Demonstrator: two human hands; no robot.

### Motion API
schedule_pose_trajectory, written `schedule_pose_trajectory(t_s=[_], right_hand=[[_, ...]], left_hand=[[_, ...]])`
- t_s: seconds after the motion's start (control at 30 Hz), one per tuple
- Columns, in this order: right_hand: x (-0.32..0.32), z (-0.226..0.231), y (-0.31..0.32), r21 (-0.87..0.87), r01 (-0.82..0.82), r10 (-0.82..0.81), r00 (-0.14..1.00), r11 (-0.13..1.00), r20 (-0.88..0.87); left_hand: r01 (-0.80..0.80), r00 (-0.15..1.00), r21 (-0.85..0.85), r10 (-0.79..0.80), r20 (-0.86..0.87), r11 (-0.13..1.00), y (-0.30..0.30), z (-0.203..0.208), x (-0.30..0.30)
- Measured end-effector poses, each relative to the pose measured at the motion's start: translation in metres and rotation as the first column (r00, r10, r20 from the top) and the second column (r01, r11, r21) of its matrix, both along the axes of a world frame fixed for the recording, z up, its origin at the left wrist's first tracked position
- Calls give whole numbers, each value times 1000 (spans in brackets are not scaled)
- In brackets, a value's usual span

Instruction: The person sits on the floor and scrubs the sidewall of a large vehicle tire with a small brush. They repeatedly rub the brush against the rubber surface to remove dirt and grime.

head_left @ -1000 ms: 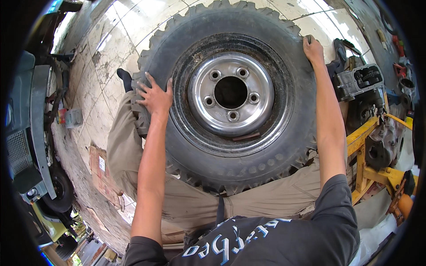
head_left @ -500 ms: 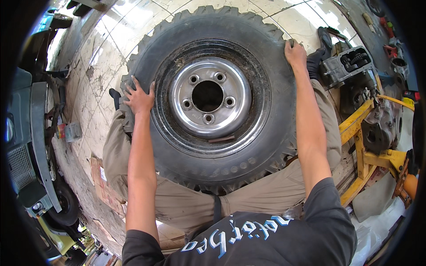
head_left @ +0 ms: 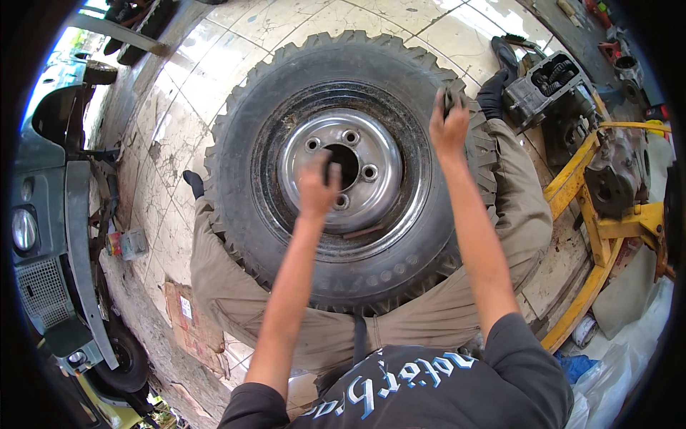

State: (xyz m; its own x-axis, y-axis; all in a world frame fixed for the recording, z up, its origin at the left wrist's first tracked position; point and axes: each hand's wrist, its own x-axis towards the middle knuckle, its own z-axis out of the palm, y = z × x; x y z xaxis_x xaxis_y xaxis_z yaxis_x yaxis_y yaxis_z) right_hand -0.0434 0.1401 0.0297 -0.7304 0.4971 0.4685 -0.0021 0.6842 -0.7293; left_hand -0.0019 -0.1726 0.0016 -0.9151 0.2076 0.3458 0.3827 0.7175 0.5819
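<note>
A large black off-road tyre (head_left: 243, 171) with chunky tread lies flat between my legs, fitted on a shiny silver wheel rim (head_left: 296, 182) with a round centre hole and bolt holes around it. My left hand (head_left: 318, 187) is over the rim beside the centre hole, its fingers smeared by motion. My right hand (head_left: 450, 132) is closed above the tyre's right sidewall, gripping a small dark grey-green pad (head_left: 449, 101) whose exact kind I cannot make out. A thin brownish strip (head_left: 364, 232) rests in the rim's near lip.
At right stand an open metal gearbox casing (head_left: 550, 79) and a yellow metal stand (head_left: 572, 171) bearing machine parts. A vehicle front with a grey bumper (head_left: 80, 250) is at left. A flattened cardboard piece (head_left: 193, 325) and a small container (head_left: 132, 244) lie on the tiled floor (head_left: 179, 129).
My left hand has left the tyre's left sidewall and moved right, over the rim. My right hand has come off the tyre's right edge, inward over the sidewall, still gripping the dark pad.
</note>
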Motion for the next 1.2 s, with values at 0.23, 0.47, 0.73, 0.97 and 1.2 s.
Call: schedule_pose_trajectory(t_s=[0.23, 0.47, 0.73, 0.97, 1.2], right_hand=[[90, -8, -100, -487, 87, 8, 982, 869, 191], [107, -16, -128, -541, -28, 194, 948, 841, 253], [133, -21, -107, -804, -46, 391, 889, 593, 238], [131, -19, -100, -893, -70, 421, 896, 444, 139], [140, -24, -121, -983, -54, 363, 932, 174, 13]], left_hand=[[-108, 984, 203, 75, 162, 973, 33, -31, 43], [-227, 847, 510, -91, 524, 830, 33, -6, 45], [-409, 545, 591, -333, 769, 695, 64, -7, 63], [-399, 492, 577, -365, 790, 713, 65, 7, 46], [-318, 712, 537, -177, 679, 782, 71, 3, 17]])
